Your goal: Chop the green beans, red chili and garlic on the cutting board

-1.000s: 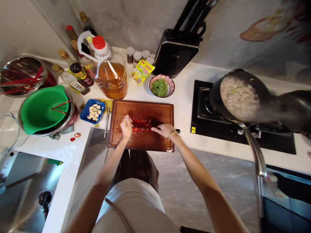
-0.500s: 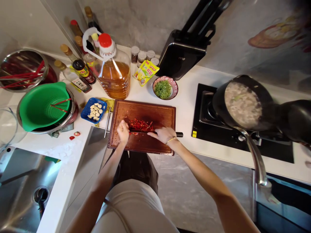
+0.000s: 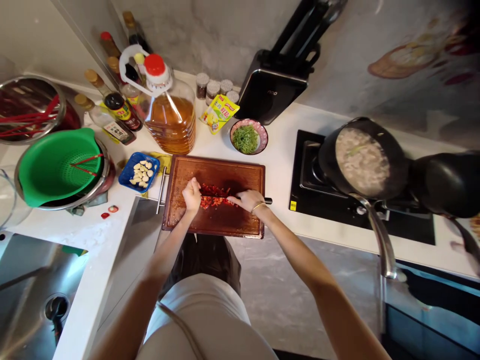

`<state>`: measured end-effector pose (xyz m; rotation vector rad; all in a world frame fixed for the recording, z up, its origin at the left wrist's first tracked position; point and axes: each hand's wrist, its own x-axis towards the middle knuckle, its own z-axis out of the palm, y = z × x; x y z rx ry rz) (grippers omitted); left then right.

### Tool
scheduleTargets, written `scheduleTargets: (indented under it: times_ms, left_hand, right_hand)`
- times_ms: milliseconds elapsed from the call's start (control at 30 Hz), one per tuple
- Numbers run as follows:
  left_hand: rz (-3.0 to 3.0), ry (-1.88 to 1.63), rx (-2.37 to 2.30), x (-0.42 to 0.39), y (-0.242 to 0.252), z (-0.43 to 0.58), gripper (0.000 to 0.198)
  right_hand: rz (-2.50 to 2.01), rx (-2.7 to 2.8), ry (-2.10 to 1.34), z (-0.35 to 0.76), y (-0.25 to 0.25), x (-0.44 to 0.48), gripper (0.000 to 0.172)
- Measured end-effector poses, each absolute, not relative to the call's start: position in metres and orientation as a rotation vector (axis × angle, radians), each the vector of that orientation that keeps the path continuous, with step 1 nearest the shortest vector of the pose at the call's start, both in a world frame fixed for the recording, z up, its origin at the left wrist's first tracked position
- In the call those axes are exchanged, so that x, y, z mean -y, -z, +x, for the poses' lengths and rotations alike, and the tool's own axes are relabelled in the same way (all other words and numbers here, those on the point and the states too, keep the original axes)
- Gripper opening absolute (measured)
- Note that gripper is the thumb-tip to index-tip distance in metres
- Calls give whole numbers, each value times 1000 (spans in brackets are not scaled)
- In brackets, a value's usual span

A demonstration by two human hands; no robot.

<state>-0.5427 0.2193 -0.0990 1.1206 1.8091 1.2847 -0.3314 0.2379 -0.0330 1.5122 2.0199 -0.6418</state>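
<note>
A brown wooden cutting board lies on the white counter in front of me. A heap of chopped red chili sits in its middle. My left hand is curled at the left end of the heap, pressing on the chili. On the right, my right hand, with a gold bangle at the wrist, is closed on a knife; its black handle end sticks out to the right and the blade lies across the chili.
A blue dish of garlic cloves and a big oil jug stand left of the board, a bowl of green vegetable behind it. A green colander and sink are at left. A pot sits on the stove at right.
The knife and both hands shifted slightly back and forth over the chili heap; the camera view swayed a little. Nothing was picked up or put down.
</note>
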Motion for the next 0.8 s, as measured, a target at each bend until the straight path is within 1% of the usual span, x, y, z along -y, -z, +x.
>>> scheduleTargets:
  times_ms: [133,300,433,633,800]
  left_hand:
    - [995,-1356,-1812,-218,101,-544,50]
    - [1020,-1350,-1787,-224,99,-539,50]
    - [968,-1432,-1788,-231,97,-537,50]
    - [1053,-1370,-1818,-238,103,-532,49]
    - [987,-1426,-1798,-240,102,-532,51]
  right_hand:
    - [1528,-2008,663,-334,30,-232,85]
    - [1572,-1975,659,-335,28,-227,84]
    - [1582,-2008,650,-332,27,-233,86]
    - [1619,-1990,656,-330,32,-238,86]
    - [1610,-2023,654,-327,31,-239,87]
